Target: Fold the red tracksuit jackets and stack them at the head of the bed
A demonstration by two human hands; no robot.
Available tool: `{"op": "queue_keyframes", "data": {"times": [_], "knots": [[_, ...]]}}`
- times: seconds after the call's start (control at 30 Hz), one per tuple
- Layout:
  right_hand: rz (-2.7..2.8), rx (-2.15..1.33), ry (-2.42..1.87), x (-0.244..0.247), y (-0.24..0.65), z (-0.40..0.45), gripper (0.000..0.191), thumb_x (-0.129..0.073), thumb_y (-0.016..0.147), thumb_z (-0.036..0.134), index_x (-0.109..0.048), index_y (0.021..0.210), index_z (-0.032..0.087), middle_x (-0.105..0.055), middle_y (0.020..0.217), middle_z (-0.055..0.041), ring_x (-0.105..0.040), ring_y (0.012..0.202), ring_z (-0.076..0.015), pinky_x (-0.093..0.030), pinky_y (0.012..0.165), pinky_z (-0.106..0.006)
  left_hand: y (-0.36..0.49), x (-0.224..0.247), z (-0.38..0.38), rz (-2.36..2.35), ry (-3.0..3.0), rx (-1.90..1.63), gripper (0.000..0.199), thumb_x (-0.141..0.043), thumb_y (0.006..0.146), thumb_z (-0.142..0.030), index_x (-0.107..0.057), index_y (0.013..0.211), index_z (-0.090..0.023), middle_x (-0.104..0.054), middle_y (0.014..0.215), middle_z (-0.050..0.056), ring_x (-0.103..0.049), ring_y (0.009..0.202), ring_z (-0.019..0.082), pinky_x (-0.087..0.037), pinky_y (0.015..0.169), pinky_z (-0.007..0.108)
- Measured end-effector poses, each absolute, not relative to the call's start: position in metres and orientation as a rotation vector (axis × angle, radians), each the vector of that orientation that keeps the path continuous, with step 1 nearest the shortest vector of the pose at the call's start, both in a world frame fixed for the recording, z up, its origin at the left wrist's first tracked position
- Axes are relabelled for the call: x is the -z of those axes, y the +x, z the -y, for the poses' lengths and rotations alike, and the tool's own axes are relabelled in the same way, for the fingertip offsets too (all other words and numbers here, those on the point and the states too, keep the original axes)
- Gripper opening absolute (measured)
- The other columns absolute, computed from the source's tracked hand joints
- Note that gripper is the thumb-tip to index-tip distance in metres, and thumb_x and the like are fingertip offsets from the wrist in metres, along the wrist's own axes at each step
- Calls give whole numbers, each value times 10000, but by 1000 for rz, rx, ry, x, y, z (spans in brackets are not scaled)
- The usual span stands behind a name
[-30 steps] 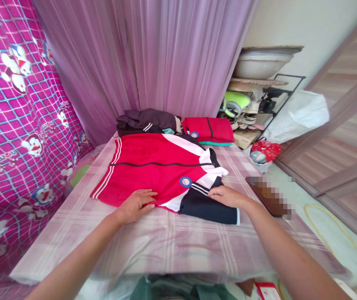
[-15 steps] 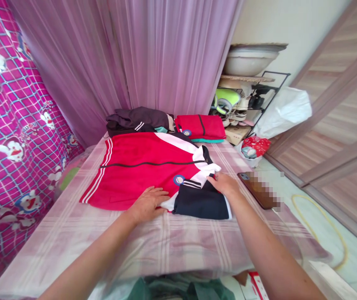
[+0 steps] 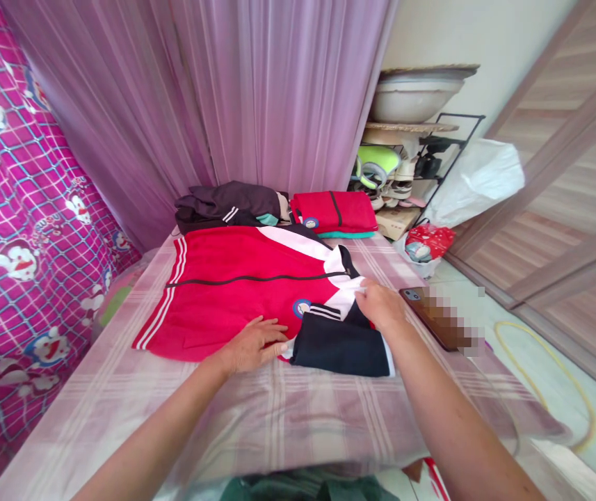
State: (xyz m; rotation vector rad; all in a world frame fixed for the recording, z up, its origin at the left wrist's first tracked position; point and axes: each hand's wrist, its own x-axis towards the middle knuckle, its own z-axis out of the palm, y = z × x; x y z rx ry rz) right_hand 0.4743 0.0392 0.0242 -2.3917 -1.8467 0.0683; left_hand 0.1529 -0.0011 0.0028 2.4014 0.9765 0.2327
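Note:
A red, white and black zip-up jacket [image 3: 224,306] lies front up on the checked cloth, its striped hem to the left and its collar to the right. Its near sleeve [image 3: 339,344], dark with white stripes at the cuff, is folded in over the chest side, beside a round blue badge. My left hand [image 3: 250,346] rests open on the jacket's near edge, fingers spread, thumb at the white patch by the sleeve. With bent fingers, my right hand [image 3: 384,306] grips the white shoulder fabric near the collar; its fingertips are partly hidden.
Behind the jacket lie a pile of dark clothes [image 3: 229,198] and a folded red garment [image 3: 336,211]. A phone [image 3: 436,320] lies right of my right hand. Beyond the bed stand a shoe rack [image 3: 436,182] and a red bag [image 3: 433,241]; a purple curtain [image 3: 282,90] hangs behind.
My right hand has shifted from the dark fabric by the sleeve up to the white shoulder edge near the collar. My left hand stays on the near side, with its thumb slightly moved.

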Motion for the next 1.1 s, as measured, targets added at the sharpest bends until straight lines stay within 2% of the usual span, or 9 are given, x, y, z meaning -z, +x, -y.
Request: {"op": "queue_keyframes", "data": {"times": [0.1,0.23,0.33,0.43,0.5,0.67,0.77,0.97,1.1], "knots": [[1941,-93,-2116,-33,437,-50,374,-428,956,338,-616,1254,213,-702,1184,-115,-656,1076,-259,-478,900,-346,150,-5,-22,-1139,2467,-316,516,-272,1011,-497,-655,1263,-260,-622,1382,55,-497,1346,226,-303,1175,463],[2243,-229,-1715,-25,385,-78,478,-367,989,333,-507,1420,181,-532,1462,-101,-484,1337,-203,-360,1097,-309,143,7,-51,-1702,2515,-258,516,-382,984,-473,-529,1415,-230,-439,1541,110,-345,1449,309,-208,1188,571],[2422,-345,-1702,-6,374,-98,574,-333,1003,446,-374,1521,202,-312,1611,-72,-267,1479,-222,-237,1185,-400,136,20,-61,-1881,2480,-108,590,-397,967,-514,-432,1485,-233,-357,1585,128,-289,1473,340,-214,1164,615],[2407,-305,-1903,15,394,-110,618,-283,1008,495,-316,1547,194,-234,1636,-89,-180,1507,-247,-131,1206,-498,130,32,-62,-1865,2519,-96,619,-346,971,-556,-392,1508,-252,-328,1599,121,-279,1479,323,-230,1160,600],[2293,-180,-2023,26,412,-113,612,-278,1008,485,-325,1541,190,-250,1630,-106,-191,1502,-255,-112,1203,-519,127,38,-62,-1853,2556,-139,620,-337,968,-570,-391,1508,-269,-341,1593,118,-297,1473,313,-235,1161,585],[1987,-28,-2208,33,429,-113,589,-330,994,454,-414,1480,133,-363,1571,-162,-296,1445,-291,-216,1162,-494,125,43,-63,-1844,2605,-207,617,-341,961,-586,-406,1498,-289,-377,1579,103,-326,1460,306,-241,1165,565],[1919,33,-2236,26,418,-116,568,-363,987,437,-479,1419,87,-429,1512,-205,-339,1409,-320,-193,1157,-519,127,41,-62,-1843,2598,-194,621,-342,962,-577,-413,1496,-270,-371,1580,115,-324,1460,318,-239,1162,580],[2291,93,-1863,11,409,-142,509,-349,1004,393,-477,1445,173,-406,1555,-118,-262,1463,-253,-87,1207,-468,127,42,-62,-1823,2600,-208,631,-343,960,-584,-415,1497,-260,-369,1579,125,-325,1457,329,-240,1158,596],[2121,61,-2104,17,429,-155,493,-313,1009,419,-538,1375,176,-504,1469,-136,-323,1416,-286,-142,1167,-579,125,46,-62,-1828,2613,-215,616,-359,958,-578,-405,1500,-289,-382,1577,104,-333,1454,318,-244,1163,582]]}}
